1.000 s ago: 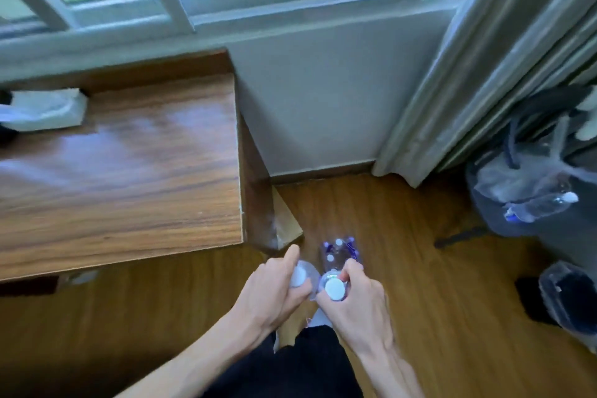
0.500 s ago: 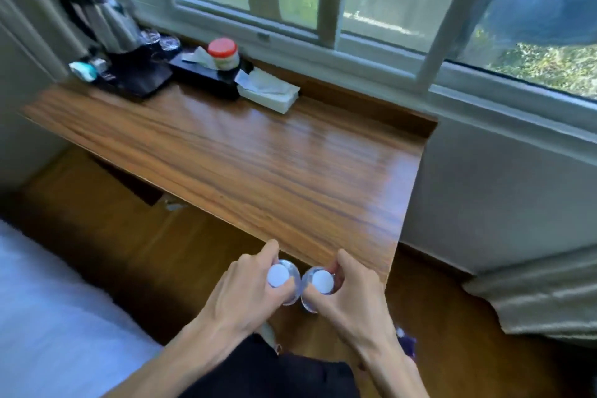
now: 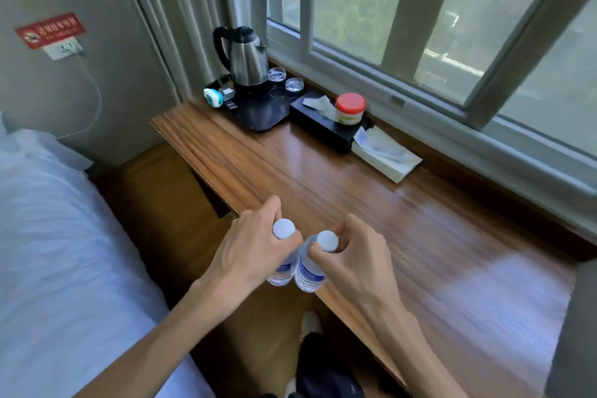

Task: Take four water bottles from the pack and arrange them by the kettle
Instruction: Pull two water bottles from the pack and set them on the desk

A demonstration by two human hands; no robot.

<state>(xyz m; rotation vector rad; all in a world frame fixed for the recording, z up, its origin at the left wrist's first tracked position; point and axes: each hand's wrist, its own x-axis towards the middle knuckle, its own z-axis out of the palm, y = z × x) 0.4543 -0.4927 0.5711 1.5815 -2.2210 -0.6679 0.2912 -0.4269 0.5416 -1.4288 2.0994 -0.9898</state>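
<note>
My left hand (image 3: 252,245) grips a clear water bottle (image 3: 283,263) by its white-capped neck. My right hand (image 3: 352,255) holds a second water bottle (image 3: 309,271) the same way. Both bottles hang upright side by side, touching, over the near edge of the wooden desk (image 3: 403,229). The steel kettle (image 3: 247,56) with a black handle stands on a black tray (image 3: 263,111) at the desk's far left corner, well beyond both hands. The bottle pack is out of view.
Two glasses (image 3: 286,81) sit on the tray beside the kettle. A black tissue box (image 3: 326,121) with a red-lidded jar (image 3: 350,107) and a white packet (image 3: 386,155) line the window side. A white bed (image 3: 64,252) lies left; a curtain and wall socket stand behind.
Both hands lifted the two bottles from the pack on the floor up to desk height. My view swung left from the floor corner to the kettle end of the desk.
</note>
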